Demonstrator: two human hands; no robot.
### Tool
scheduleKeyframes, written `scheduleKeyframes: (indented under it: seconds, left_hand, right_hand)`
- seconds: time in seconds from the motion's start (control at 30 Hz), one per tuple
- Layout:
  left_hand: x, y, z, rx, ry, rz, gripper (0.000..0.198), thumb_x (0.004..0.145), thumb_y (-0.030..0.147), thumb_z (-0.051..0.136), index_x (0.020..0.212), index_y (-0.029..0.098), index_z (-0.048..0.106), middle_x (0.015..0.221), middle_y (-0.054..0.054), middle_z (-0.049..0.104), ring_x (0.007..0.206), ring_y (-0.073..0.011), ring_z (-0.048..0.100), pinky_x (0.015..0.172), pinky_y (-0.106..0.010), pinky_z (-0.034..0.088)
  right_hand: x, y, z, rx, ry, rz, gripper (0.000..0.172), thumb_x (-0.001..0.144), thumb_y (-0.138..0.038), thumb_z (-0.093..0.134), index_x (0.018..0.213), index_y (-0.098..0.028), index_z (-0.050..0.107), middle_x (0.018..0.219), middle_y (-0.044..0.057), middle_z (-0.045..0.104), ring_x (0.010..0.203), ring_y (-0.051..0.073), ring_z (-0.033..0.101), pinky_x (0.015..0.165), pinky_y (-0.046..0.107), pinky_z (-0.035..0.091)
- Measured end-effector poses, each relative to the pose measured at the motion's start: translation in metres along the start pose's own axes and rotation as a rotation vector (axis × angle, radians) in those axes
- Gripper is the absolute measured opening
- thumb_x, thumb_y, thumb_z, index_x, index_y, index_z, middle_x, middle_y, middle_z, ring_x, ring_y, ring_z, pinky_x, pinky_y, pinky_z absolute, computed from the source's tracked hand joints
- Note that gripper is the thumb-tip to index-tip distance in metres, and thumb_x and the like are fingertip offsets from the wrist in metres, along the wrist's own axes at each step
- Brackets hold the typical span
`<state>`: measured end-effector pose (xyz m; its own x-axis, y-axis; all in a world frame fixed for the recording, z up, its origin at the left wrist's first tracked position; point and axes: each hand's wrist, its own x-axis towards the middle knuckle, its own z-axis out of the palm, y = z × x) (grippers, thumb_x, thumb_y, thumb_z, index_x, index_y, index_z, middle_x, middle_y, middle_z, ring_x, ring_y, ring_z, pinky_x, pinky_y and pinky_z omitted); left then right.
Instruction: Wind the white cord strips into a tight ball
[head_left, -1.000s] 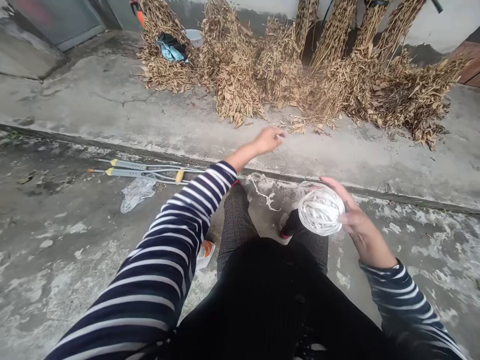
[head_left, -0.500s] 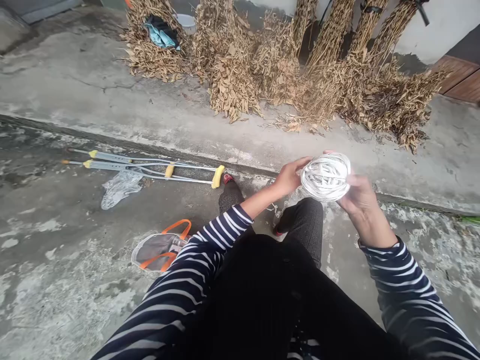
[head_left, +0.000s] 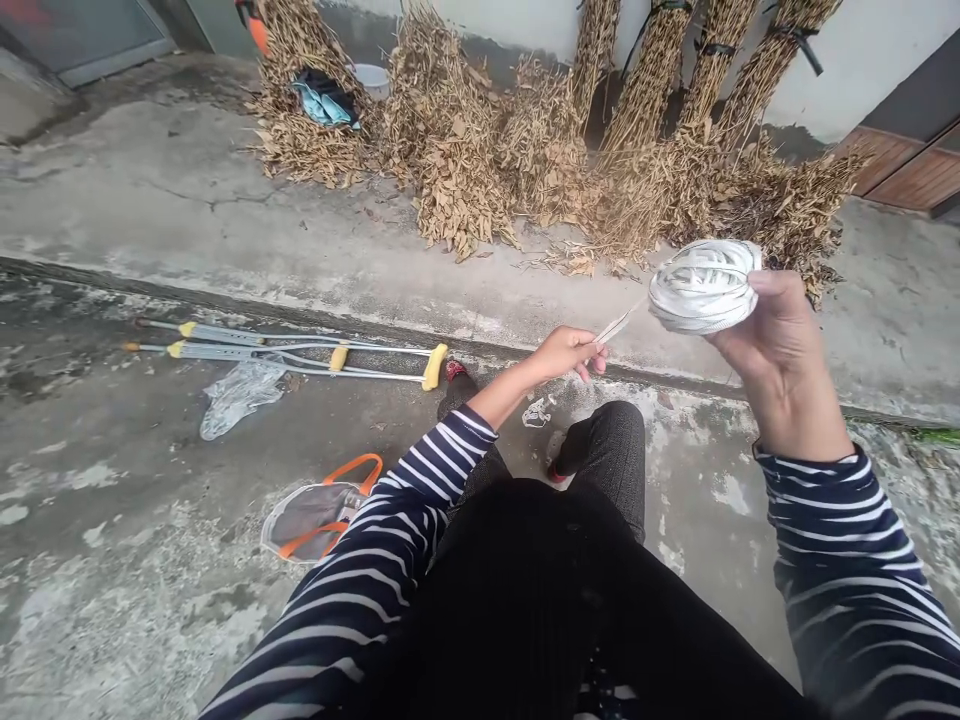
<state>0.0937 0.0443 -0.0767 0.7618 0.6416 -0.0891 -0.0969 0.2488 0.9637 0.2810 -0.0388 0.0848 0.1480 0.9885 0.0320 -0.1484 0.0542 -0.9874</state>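
White ribbon ball [head_left: 703,287] clutched in right hand [head_left: 787,345]; left hand [head_left: 564,354] pinching loose strand [head_left: 618,326].

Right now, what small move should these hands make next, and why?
Probably draw a little more of the white strip off the ball with the left hand, because that hand pinches the strip, which runs taut-looking from the ball, while the right hand grips the ball.
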Motion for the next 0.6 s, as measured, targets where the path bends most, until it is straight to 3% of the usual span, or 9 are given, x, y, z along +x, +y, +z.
scheduleKeyframes:
  seconds: [0.1, 0.2, 0.27, 0.37, 0.47, 0.6]
  left_hand:
    - [-0.01, -0.007, -0.007, -0.054, -0.108, -0.035, 0.025, 0.088, 0.032, 0.073, 0.09, 0.007, 0.067, 0.082, -0.011, 0.073, 0.079, -0.0162, 0.072, 0.06, -0.021, 0.058]
    - [-0.016, -0.014, -0.01, -0.04, -0.183, -0.1, 0.02, 0.088, 0.028, 0.069, 0.091, 0.009, 0.067, 0.09, -0.013, 0.073, 0.086, -0.0195, 0.073, 0.063, -0.025, 0.061]
    - [-0.018, -0.016, -0.009, -0.006, -0.17, -0.14, 0.016, 0.087, 0.024, 0.064, 0.087, 0.008, 0.068, 0.092, -0.015, 0.073, 0.088, -0.0206, 0.073, 0.061, -0.027, 0.061]
    - [-0.026, -0.013, -0.006, 0.015, -0.148, -0.178, 0.014, 0.083, 0.02, 0.061, 0.078, 0.009, 0.067, 0.089, -0.015, 0.073, 0.084, -0.0206, 0.073, 0.06, -0.027, 0.06]
    - [-0.041, 0.004, -0.005, -0.063, -0.243, -0.149, 0.013, 0.078, 0.021, 0.066, 0.072, 0.01, 0.064, 0.08, -0.012, 0.072, 0.077, -0.0189, 0.072, 0.061, -0.026, 0.058]
    - [-0.061, 0.036, -0.005, -0.238, -0.296, -0.024, 0.027, 0.079, 0.035, 0.073, 0.082, 0.009, 0.066, 0.07, -0.008, 0.07, 0.059, -0.0155, 0.067, 0.055, -0.026, 0.055]
  right_hand:
    - [0.014, 0.0, -0.009, -0.047, 0.15, -0.028, 0.043, 0.053, -0.031, 0.082, 0.09, -0.021, 0.064, 0.091, 0.005, 0.068, 0.091, 0.027, 0.066, 0.079, 0.053, 0.062]
    - [0.028, 0.006, -0.011, -0.136, 0.293, -0.132, 0.045, 0.055, -0.027, 0.079, 0.094, -0.02, 0.058, 0.09, 0.002, 0.062, 0.08, 0.019, 0.059, 0.074, 0.044, 0.06]
    - [0.035, 0.009, -0.01, -0.261, 0.405, -0.318, 0.047, 0.057, -0.025, 0.079, 0.097, -0.022, 0.054, 0.091, 0.001, 0.057, 0.081, 0.017, 0.056, 0.081, 0.043, 0.057]
    - [0.042, 0.012, -0.011, -0.617, 0.524, -0.704, 0.057, 0.054, -0.021, 0.085, 0.1, -0.024, 0.052, 0.103, 0.005, 0.052, 0.101, 0.023, 0.053, 0.102, 0.047, 0.048]
    - [0.046, 0.024, -0.019, -0.92, 0.454, -0.869, 0.064, 0.055, -0.026, 0.09, 0.108, -0.026, 0.055, 0.119, 0.009, 0.048, 0.122, 0.032, 0.044, 0.112, 0.055, 0.039]
    - [0.051, 0.067, -0.037, -0.955, 0.297, -0.69, 0.064, 0.065, -0.044, 0.087, 0.118, -0.025, 0.056, 0.13, 0.013, 0.049, 0.132, 0.039, 0.039, 0.116, 0.064, 0.034]
